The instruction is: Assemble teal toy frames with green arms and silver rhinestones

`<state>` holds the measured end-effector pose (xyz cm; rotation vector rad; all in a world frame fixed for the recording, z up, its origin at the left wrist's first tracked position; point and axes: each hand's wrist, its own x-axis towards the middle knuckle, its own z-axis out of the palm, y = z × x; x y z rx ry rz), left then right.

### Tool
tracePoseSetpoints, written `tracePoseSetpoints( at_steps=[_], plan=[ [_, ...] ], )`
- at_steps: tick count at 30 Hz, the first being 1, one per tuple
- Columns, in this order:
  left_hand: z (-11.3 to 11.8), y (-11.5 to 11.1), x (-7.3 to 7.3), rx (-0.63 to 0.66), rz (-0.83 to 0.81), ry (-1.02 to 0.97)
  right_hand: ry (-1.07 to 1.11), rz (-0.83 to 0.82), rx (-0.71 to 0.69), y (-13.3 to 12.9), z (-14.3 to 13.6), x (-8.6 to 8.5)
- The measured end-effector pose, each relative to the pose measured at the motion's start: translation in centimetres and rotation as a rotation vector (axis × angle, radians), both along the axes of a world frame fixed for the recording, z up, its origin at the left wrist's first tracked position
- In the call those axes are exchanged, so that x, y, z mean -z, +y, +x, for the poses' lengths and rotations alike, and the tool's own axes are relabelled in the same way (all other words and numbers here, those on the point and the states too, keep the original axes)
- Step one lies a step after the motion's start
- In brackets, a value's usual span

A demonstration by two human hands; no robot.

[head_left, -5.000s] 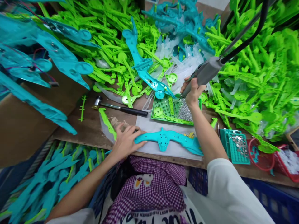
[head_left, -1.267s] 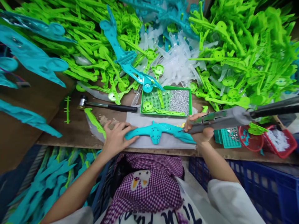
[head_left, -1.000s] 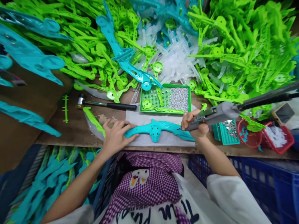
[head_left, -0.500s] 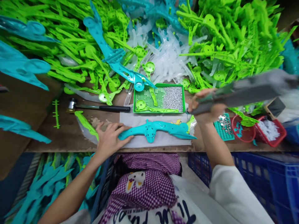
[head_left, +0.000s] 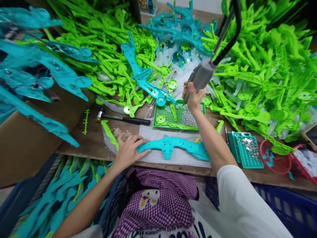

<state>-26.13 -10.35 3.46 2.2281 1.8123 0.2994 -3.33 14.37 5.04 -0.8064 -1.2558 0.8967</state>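
Note:
My left hand (head_left: pixel 128 149) holds the left end of a turquoise plastic part (head_left: pixel 167 149), with the thumb below that end and the fingers above it. The part lies flat on a white cloth (head_left: pixel 148 161), and my right forearm hides its right tip. In my right hand (head_left: pixel 194 98) is a grey electric screwdriver (head_left: pixel 202 75), gripped round its body. Its bit points down over the green tray (head_left: pixel 158 126), above the heap of small silver screws (head_left: pixel 189 119). Lime-green parts (head_left: pixel 174 114) also lie in this tray.
A hammer (head_left: pixel 126 119) lies left of the tray. Heaps of lime-green parts (head_left: pixel 262 82) rise at the back on both sides. At right stand small teal trays (head_left: pixel 250 162) and a red bowl (head_left: pixel 276 170). Turquoise parts (head_left: pixel 54 185) fill a crate below left.
My right hand has swung the screwdriver from the right side to above the screws, tipping it from nearly level to steep. My left hand stays on the turquoise part. The view has shifted.

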Motion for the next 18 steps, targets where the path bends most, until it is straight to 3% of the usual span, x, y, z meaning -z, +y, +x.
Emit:
tracePoseSetpoints(
  at_steps=[13, 18],
  plan=[
    [-0.2, 0.2, 0.1, 0.041, 0.018, -0.037, -0.014, -0.011, 0.025, 0.4, -0.2, 1.1],
    [0.9, -1.2, 0.4, -0.003, 0.036, -0.047, 0.044, -0.048, 0.073, 0.4, -0.1, 1.3]
  ],
)
